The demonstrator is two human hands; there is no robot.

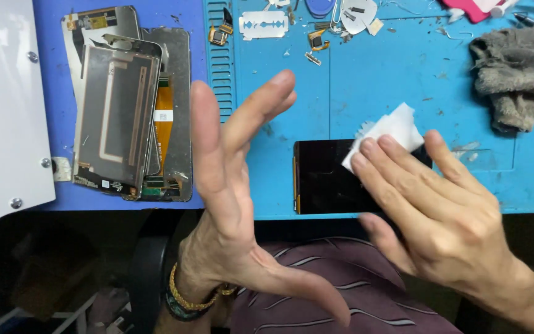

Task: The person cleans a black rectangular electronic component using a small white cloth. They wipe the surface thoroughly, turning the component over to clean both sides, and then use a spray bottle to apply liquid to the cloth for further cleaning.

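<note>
Black screen (326, 176) partly under right hand (440, 216)

Left wrist: gold chain bracelet (186, 297), dark band.

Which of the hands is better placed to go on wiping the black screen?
The right hand, probably: its fingers already press the white wipe onto the black screen on the blue mat. The left hand is open, raised on edge beside the screen, touching nothing.
</note>
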